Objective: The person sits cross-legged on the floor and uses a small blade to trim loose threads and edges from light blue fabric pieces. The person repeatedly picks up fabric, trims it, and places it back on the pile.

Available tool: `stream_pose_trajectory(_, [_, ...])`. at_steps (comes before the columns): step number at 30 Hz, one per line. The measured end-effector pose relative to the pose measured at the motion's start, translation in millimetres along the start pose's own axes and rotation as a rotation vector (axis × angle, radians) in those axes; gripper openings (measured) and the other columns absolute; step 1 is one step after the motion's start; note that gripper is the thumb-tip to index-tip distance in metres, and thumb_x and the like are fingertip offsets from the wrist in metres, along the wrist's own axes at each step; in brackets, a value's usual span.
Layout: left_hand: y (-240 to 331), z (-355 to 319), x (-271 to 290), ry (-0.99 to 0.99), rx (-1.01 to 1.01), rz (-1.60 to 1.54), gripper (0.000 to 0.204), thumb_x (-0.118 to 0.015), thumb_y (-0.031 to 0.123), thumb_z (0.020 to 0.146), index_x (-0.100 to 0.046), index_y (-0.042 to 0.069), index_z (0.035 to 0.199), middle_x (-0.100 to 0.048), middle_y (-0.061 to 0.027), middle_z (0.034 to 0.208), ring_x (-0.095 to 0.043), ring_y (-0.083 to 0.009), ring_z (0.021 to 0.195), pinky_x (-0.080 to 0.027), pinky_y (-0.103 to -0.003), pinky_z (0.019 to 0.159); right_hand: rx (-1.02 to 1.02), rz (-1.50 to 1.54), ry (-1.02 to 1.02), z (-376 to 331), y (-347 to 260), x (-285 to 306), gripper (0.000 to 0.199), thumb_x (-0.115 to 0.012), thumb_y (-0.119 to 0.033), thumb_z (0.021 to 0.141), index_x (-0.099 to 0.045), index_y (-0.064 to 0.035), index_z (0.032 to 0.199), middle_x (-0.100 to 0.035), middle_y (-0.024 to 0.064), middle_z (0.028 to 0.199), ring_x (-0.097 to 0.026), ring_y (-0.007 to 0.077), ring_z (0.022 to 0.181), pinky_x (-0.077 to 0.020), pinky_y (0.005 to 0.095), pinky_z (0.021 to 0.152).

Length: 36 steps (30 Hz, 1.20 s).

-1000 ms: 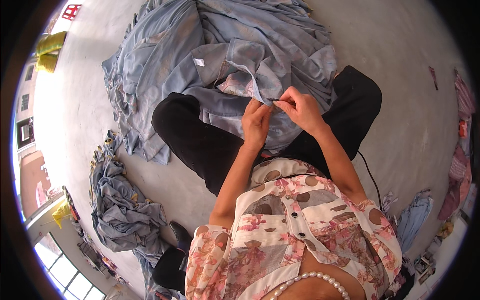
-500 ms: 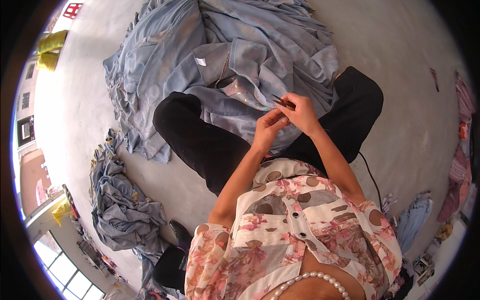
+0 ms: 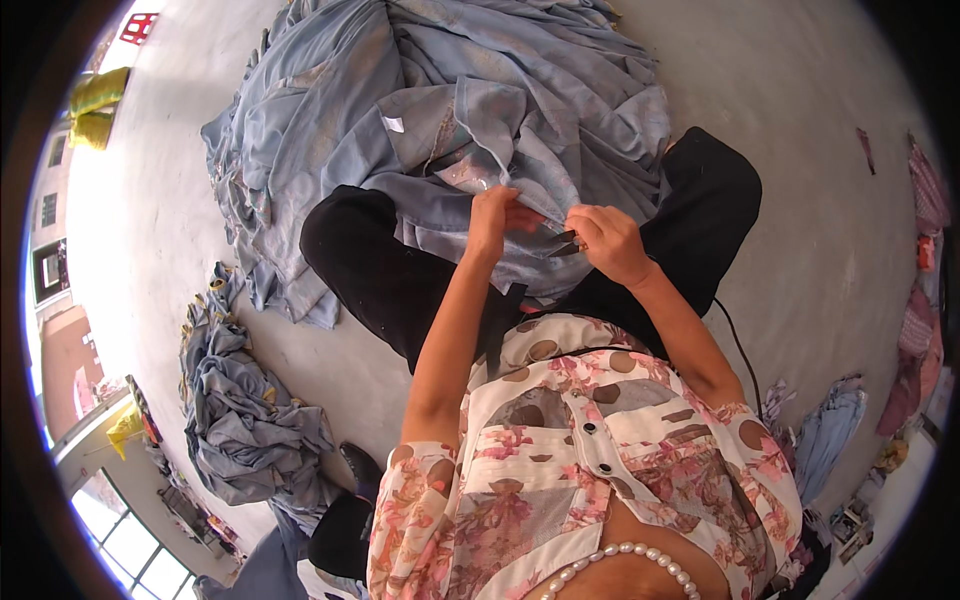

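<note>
A large blue-grey garment (image 3: pixel 470 110) lies spread over my lap and the floor ahead. My left hand (image 3: pixel 493 218) pinches a fold of this cloth near a seam with pale stitching. My right hand (image 3: pixel 608 242) is just to its right, closed on a small dark snipping tool (image 3: pixel 560 242) whose tip points toward the left hand. The two hands are a few fingers' width apart above my black trousers (image 3: pixel 390 270). A small white tag (image 3: pixel 394 124) shows on the cloth further out.
A second heap of blue-grey cloth (image 3: pixel 240 410) lies on the concrete floor at my left. Loose garments in pink and blue (image 3: pixel 830 440) sit at the right rim. A thin black cord (image 3: pixel 738 350) runs beside my right arm. Yellow items (image 3: pixel 95 105) rest far left.
My hands were pressed together on the seam; now they have parted slightly, the left still holding the fold, the right drawn back to the right with the tool.
</note>
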<state>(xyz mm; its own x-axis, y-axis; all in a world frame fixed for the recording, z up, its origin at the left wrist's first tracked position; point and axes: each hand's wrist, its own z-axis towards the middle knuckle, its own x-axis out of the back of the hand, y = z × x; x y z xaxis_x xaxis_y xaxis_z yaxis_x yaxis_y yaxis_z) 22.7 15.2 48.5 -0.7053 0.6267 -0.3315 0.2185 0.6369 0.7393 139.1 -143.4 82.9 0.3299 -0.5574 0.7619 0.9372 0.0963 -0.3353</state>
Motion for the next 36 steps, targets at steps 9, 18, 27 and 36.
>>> stream_pose_trajectory(9, [3.5,-11.8,-16.1,0.028,0.092,-0.178,0.022,-0.056,0.017,0.084,-0.054,0.001,0.099,-0.063,-0.0118,0.085,-0.065,-0.0253,0.077,-0.056,-0.041,0.067,0.148,-0.038,-0.004,6.3,-1.5,3.1,0.012,-0.063,-0.005,0.069,-0.056,-0.0047,0.079,-0.059,0.0054,0.087,-0.056,0.0158,0.063,-0.0429,0.0270,0.053])
stream_pose_trajectory(18, [2.4,-2.5,4.1,-0.241,0.086,-0.255,0.047,-0.042,0.037,0.094,-0.048,-0.004,0.116,-0.060,-0.0225,0.107,-0.062,-0.0340,0.095,-0.051,-0.046,0.081,0.054,-0.006,-0.009,-8.5,-0.6,6.0,0.018,-0.063,-0.001,0.066,-0.058,-0.0045,0.083,-0.061,0.0044,0.087,-0.057,0.0177,0.062,-0.0431,0.0282,0.053])
stream_pose_trajectory(27, [12.9,-24.1,5.4,-0.300,-0.332,-0.657,0.047,-0.032,0.035,0.098,-0.039,0.001,0.130,-0.049,-0.0185,0.128,-0.046,-0.0353,0.120,-0.033,-0.052,0.102,-0.447,0.335,0.169,16.4,-0.8,17.1,0.026,-0.070,-0.009,0.073,-0.056,-0.0060,0.094,-0.061,0.0052,0.078,-0.062,0.0177,0.065,-0.0490,0.0292,0.055])
stream_pose_trajectory(36, [19.3,-26.4,11.6,-0.225,-0.261,-0.702,0.044,-0.033,0.033,0.098,-0.041,0.001,0.126,-0.050,-0.0198,0.127,-0.049,-0.0371,0.117,-0.039,-0.053,0.096,-0.564,0.501,0.063,24.6,-5.0,-2.9,0.021,-0.065,-0.014,0.084,-0.053,-0.0022,0.098,-0.059,0.0047,0.073,-0.054,0.0081,0.062,-0.0441,0.0222,0.056])
